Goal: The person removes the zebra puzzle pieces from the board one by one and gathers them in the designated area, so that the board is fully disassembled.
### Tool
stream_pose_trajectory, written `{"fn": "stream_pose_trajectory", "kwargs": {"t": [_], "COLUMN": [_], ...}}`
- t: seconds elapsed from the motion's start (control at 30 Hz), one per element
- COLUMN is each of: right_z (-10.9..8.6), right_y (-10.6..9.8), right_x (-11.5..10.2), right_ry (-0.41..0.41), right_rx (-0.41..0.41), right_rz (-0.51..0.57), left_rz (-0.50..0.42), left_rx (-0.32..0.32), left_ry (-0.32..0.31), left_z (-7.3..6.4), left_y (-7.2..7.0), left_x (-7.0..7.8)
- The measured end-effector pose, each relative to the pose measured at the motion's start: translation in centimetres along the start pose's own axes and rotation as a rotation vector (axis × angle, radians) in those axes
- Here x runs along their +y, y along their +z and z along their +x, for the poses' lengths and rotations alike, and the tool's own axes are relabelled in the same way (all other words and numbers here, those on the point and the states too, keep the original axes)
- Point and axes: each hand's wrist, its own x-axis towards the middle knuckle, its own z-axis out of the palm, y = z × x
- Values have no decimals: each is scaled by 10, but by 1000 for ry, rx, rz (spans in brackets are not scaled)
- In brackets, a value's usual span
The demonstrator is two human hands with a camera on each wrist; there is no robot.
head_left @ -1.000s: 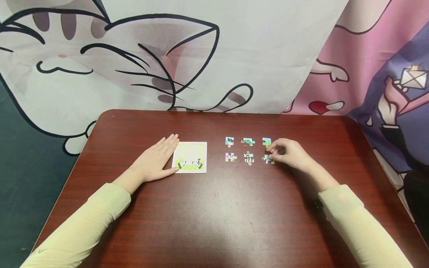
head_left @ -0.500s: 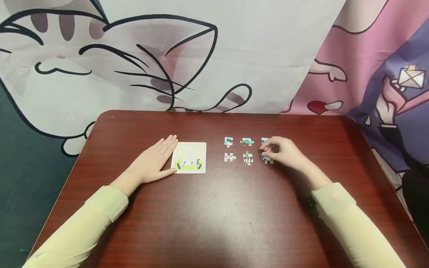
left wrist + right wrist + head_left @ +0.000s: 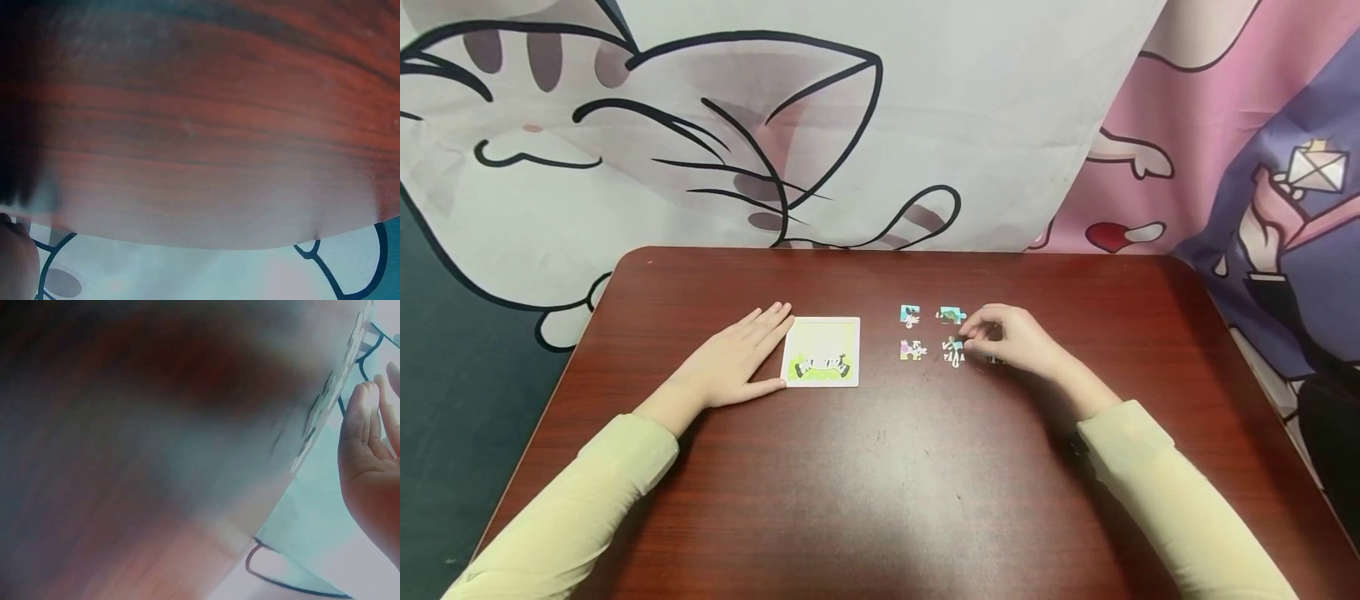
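In the head view my left hand (image 3: 735, 356) lies flat on the table, its fingertips and thumb tip at the left edge of a square white-bordered card (image 3: 823, 352) showing a zebra's body. My right hand (image 3: 1011, 337) hovers over the small cardboard jigsaw pieces, fingers loosely bent, with nothing seen between them. Its fingertips are beside the upper middle piece (image 3: 951, 316) and the lower middle piece (image 3: 953, 352). Left of these lie an upper piece (image 3: 910, 315) and a lower piece (image 3: 913, 350). The right-hand pieces are mostly hidden under my hand.
The brown wooden table (image 3: 880, 467) has rounded far corners. Behind it hangs a white cloth (image 3: 1000, 108) with a cartoon cat, beside a pink and purple printed cloth (image 3: 1195, 133). A dark object (image 3: 1326, 442) stands past the right edge.
My right hand has moved left, from the right-hand puzzle pieces to the middle ones. The left hand stays beside the card, and the pieces in sight keep their places.
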Motion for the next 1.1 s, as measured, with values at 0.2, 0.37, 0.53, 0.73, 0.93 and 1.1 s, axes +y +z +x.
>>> {"fn": "stream_pose_trajectory", "kwargs": {"t": [0.2, 0.37, 0.53, 0.73, 0.93, 1.1], "right_z": [11, 21, 31, 43, 54, 62], "right_y": [11, 22, 34, 46, 56, 65], "right_x": [-11, -21, -32, -46, -58, -67], "right_ry": [-32, -37, -50, -68, -99, -119], "right_rx": [-47, -110, -142, -181, -220, -231], "right_rz": [36, 54, 57, 69, 65, 70], "left_rz": [3, -4, -7, -7, -8, -9], "left_rx": [-8, -20, -28, -30, -29, -30], "left_ry": [-1, -7, -12, -14, -15, -13], "left_z": [1, 2, 1, 1, 2, 2], "left_y": [-1, -2, -1, -1, -2, -3], "left_x": [0, 1, 1, 2, 3, 3]}}
